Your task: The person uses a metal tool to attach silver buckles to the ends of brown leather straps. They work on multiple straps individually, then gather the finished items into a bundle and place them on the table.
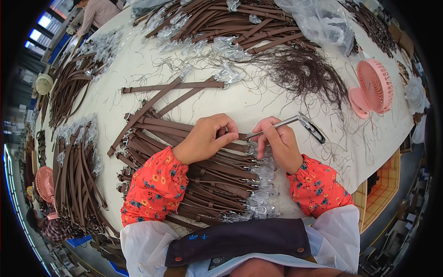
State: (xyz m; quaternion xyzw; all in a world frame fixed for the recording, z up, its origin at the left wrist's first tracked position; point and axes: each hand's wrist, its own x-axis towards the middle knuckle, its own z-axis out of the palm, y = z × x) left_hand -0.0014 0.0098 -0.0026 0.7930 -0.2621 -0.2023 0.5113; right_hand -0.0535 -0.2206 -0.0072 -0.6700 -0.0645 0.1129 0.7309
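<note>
Hands working a brown strap (pixel 233 136) at the middle of the surface (pixel 258 104).
Left hand (pixel 207 138) pinches the strap; right hand (pixel 277 143) grips a metal tool (pixel 295 123) pointing to two o'clock. Strap pile (pixel 207 177) at six o'clock, pink fan (pixel 374 87) at three.

The left hand (pixel 206 138) covers the strap end it pinches — the tool's tip (pixel 247 136) vanishes there too. At the far left a person (pixel 97 11) is cut off by the edge, and the buckles under plastic wrap (pixel 263 194) blur together.
</note>
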